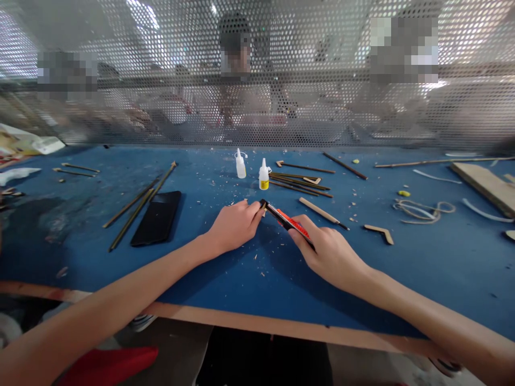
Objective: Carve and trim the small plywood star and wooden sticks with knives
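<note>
My right hand (333, 256) is closed around the red and black handle of a utility knife (286, 219). The knife slants up and to the left, and its front end reaches the fingertips of my left hand (234, 226). Those left fingers are pinched together on a small pale piece that looks like wood (264, 211), mostly hidden by the fingers and the knife. Just beyond the hands stand two small white dropper bottles, one plain (241, 166) and one with a yellow label (264, 179).
A black phone (156, 219) lies left, beside thin brown sticks (134, 217). More sticks (301, 183) lie behind the knife. To the right are a wooden-handled tool (322, 212), an L-shaped wooden piece (379, 232), string (422, 210) and a board (483, 187). A perforated metal screen (169, 118) borders the blue table (225, 284).
</note>
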Demonstrator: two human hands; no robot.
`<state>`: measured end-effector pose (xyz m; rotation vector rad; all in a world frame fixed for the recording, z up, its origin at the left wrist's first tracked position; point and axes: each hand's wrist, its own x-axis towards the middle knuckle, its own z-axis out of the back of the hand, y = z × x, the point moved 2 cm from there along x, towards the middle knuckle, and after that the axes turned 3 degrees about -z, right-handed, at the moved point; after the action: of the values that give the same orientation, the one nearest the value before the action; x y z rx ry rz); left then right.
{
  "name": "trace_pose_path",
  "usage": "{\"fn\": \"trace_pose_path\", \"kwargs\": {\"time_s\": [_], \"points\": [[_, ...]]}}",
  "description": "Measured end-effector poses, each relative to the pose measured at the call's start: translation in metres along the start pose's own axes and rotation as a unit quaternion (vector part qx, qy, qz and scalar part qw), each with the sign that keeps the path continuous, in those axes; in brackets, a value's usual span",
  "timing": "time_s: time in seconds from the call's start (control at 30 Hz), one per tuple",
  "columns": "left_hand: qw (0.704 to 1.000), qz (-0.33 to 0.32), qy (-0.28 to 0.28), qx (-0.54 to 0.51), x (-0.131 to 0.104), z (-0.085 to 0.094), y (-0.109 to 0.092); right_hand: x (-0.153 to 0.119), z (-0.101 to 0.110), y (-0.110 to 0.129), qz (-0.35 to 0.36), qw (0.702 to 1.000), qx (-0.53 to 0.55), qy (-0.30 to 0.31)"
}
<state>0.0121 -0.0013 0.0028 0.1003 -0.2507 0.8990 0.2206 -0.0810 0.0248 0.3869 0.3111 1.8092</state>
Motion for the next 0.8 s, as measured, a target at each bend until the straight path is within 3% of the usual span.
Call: {"fn": "trace_pose_path", "kwargs": {"time_s": [0.23,0.5,0.8], "points": [[1.0,0.026,-0.003,-0.004,0.0,-0.0042,0.0015,-0.0061,0.0025,0.0031,-0.003,0.999,-0.034,-0.011],[1.0,0.004,0.009,0.006,-0.0003,0.0002,-0.0024,-0.0032,0.0007,0.0042,-0.015,1.0,0.009,-0.002],[0.999,0.024,0.022,-0.001,0.0012,0.0009,-0.0028,-0.0007,-0.0025,-0.0045,0.0,1.0,0.022,-0.017]]}}
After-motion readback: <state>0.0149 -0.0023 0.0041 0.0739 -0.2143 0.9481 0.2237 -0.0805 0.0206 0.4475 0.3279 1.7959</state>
